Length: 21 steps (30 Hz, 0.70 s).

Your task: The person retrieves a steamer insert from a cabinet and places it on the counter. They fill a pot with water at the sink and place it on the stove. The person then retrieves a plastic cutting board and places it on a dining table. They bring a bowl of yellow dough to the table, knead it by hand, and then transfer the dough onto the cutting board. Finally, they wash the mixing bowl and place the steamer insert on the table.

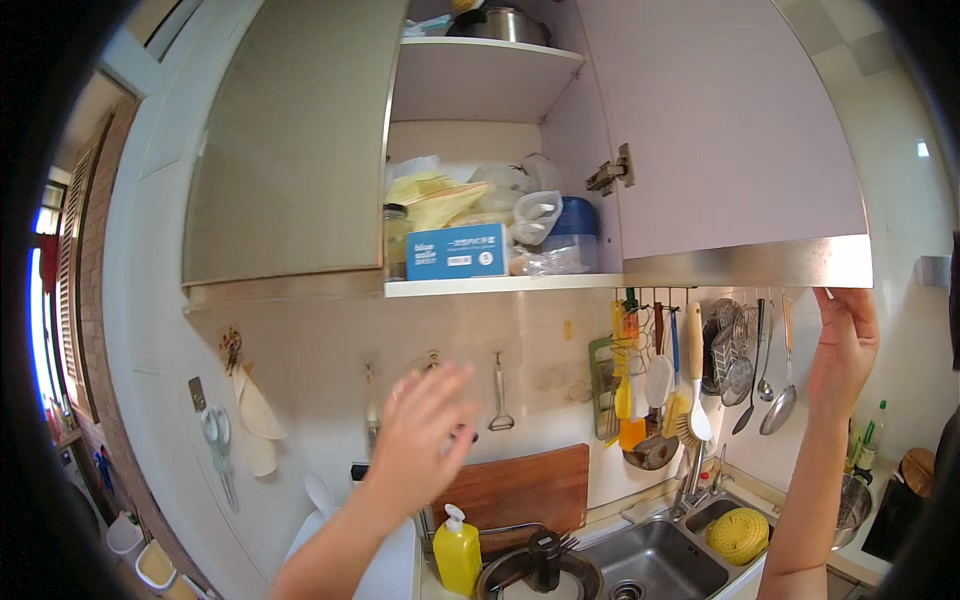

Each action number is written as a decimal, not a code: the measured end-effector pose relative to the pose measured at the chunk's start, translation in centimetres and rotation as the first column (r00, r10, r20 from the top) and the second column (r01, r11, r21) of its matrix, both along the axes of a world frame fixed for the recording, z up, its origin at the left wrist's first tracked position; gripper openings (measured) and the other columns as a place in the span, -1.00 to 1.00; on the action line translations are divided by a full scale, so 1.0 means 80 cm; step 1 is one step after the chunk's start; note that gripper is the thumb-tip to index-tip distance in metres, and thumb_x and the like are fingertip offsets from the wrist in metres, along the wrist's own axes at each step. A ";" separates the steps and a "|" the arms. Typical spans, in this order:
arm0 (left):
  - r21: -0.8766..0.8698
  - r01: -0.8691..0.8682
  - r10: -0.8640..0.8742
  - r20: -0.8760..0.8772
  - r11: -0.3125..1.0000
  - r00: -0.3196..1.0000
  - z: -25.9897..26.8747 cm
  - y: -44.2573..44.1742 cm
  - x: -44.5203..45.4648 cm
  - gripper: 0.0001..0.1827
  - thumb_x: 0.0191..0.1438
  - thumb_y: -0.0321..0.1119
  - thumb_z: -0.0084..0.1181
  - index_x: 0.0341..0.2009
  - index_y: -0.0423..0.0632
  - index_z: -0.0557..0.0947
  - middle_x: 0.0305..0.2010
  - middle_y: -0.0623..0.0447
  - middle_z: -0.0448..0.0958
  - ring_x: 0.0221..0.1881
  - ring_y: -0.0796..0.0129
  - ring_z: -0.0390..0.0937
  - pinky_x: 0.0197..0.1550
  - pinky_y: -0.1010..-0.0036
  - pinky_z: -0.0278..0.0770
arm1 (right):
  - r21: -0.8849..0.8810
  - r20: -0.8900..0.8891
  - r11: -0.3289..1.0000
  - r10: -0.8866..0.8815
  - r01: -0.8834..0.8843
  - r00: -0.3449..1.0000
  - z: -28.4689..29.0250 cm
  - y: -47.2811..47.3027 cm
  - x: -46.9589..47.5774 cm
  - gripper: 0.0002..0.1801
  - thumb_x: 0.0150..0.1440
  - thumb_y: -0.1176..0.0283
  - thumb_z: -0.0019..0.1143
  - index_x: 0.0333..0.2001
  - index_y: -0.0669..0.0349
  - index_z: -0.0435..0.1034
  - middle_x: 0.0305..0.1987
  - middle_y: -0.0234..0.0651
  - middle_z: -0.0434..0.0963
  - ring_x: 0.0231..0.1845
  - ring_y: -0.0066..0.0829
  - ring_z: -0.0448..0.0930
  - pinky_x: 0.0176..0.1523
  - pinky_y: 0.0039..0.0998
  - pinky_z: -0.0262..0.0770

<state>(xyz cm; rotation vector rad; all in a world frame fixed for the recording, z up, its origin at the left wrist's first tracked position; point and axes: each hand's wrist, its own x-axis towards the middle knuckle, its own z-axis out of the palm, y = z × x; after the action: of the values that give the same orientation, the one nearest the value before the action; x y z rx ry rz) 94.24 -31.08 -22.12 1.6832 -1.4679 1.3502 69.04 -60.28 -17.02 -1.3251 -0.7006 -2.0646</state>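
Note:
My right hand [846, 341] is raised to the lower outer corner of an open cabinet door [720, 127], its fingers gripping the metal bottom edge. My left hand [424, 431] hangs in the air below the wall cabinet, blurred, fingers apart and holding nothing. Above it, on the cabinet's lower shelf [517, 283], stands a blue box of disposable gloves [456, 253]. Around the box are a glass jar [395, 244], yellow plastic bags [431, 196], clear bags [538, 217] and a blue-lidded container [579, 217]. A metal pot [514, 26] occupies the upper shelf.
Under the cabinet, several utensils hang on the wall, including a brush [697, 375] and a peeler [500, 397]. Below are a wooden cutting board [525, 487], a yellow pump bottle [456, 555], a pan [491, 581] and a double sink [660, 559] holding a yellow basket [737, 536].

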 end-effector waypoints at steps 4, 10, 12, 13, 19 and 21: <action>-0.136 -0.013 0.033 0.148 0.991 0.988 0.077 -0.041 0.016 -0.82 -0.20 -0.46 0.07 -0.39 -0.10 0.51 0.00 0.01 0.33 0.05 0.15 0.23 0.06 0.25 0.12 | 0.071 0.060 0.997 -0.027 0.023 0.998 -0.005 0.021 0.010 -0.60 -0.02 0.67 -0.25 -0.03 0.41 0.18 -0.04 -0.15 0.34 -0.05 -0.36 0.38 0.09 -0.30 0.22; -0.218 0.026 0.022 0.215 0.976 0.976 0.147 -0.084 0.048 -0.82 -0.17 -0.45 0.04 -0.36 -0.13 0.51 -0.02 -0.04 0.35 0.02 0.09 0.26 0.04 0.32 0.17 | -0.051 0.210 0.966 -0.238 0.253 0.948 -0.056 0.049 0.041 -0.68 -0.12 0.66 -0.23 -0.20 0.38 0.24 -0.19 -0.15 0.34 -0.19 -0.35 0.38 -0.09 -0.39 0.31; -0.216 0.028 0.015 0.197 0.976 0.980 0.173 -0.100 0.051 -0.81 -0.16 -0.45 0.02 -0.34 -0.14 0.52 -0.03 -0.06 0.35 0.01 0.09 0.27 0.03 0.32 0.18 | -0.357 0.154 0.753 -0.536 0.552 0.830 -0.056 0.057 0.072 -0.72 -0.23 0.67 -0.18 -0.32 0.34 0.29 -0.25 -0.12 0.33 -0.24 -0.30 0.39 -0.19 -0.38 0.34; -0.207 -0.021 0.072 0.241 0.978 0.968 0.189 -0.107 0.060 -0.76 -0.13 -0.39 0.00 -0.29 -0.13 0.51 0.00 -0.10 0.33 0.01 0.09 0.27 0.03 0.33 0.19 | -0.444 0.118 0.609 -0.687 0.657 0.717 -0.039 0.074 0.090 -0.72 -0.28 0.68 -0.16 -0.38 0.32 0.31 -0.26 -0.07 0.33 -0.25 -0.26 0.40 -0.23 -0.35 0.35; -0.073 -0.240 0.243 0.028 0.968 0.970 0.243 -0.142 0.091 -0.64 -0.09 -0.22 -0.02 -0.18 -0.08 0.49 0.05 -0.15 0.27 0.06 0.07 0.22 0.07 0.32 0.15 | -0.332 -0.271 0.741 -0.667 0.583 0.694 0.154 0.062 0.261 -0.73 -0.15 0.63 -0.16 -0.30 0.26 0.39 -0.15 -0.11 0.35 -0.21 -0.13 0.41 -0.15 -0.31 0.35; -0.048 -0.248 0.245 -0.062 0.968 0.968 0.256 -0.142 0.096 -0.62 -0.07 -0.19 -0.06 -0.16 -0.09 0.48 0.03 -0.15 0.29 0.07 0.12 0.21 0.10 0.29 0.10 | -0.388 -0.362 0.674 -0.739 0.628 0.568 0.208 0.037 0.306 -0.69 -0.15 0.57 -0.11 -0.25 0.24 0.40 -0.13 -0.09 0.39 -0.17 -0.14 0.43 -0.10 -0.32 0.35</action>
<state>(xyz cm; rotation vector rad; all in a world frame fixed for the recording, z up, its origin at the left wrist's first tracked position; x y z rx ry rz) 101.89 -42.40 -1.68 1.9001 -1.2090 1.4450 93.54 -57.33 -0.37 -2.4614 -0.1530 -2.0495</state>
